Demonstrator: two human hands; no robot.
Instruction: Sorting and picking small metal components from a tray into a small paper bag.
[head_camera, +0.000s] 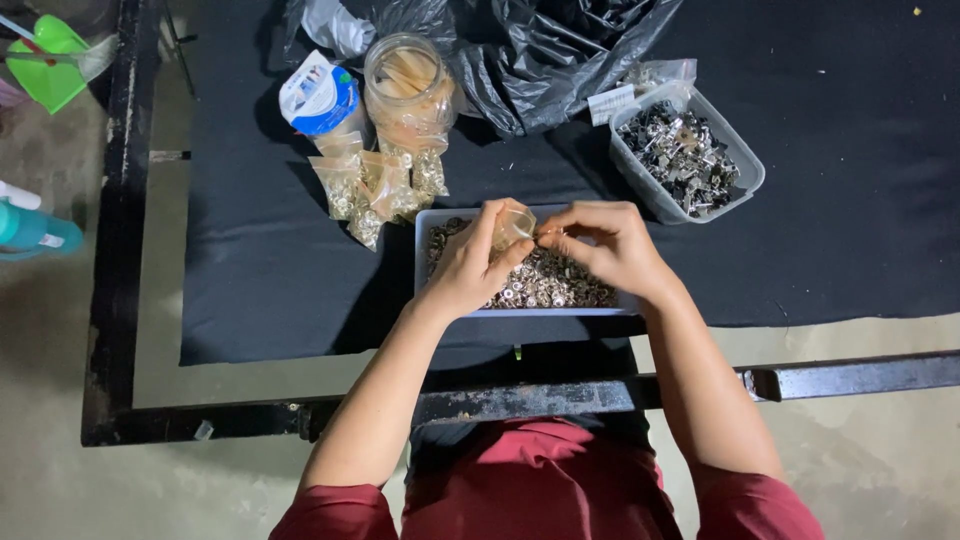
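Note:
Both my hands meet over a pale rectangular tray (425, 222) full of small silvery metal nuts (545, 285). My left hand (470, 265) grips a small clear plastic bag (513, 226) with its fingers wrapped around it. My right hand (610, 245) pinches the bag's top edge from the right. What is inside the bag is hidden by my fingers.
Several small filled bags (365, 185) lie left of the tray. Behind them stand a clear jar (407, 85) and a blue-and-white tub (320, 98). A second tray of dark metal parts (685, 150) sits at the right, a black plastic bag (545, 55) behind. A black metal frame (850, 375) edges the table.

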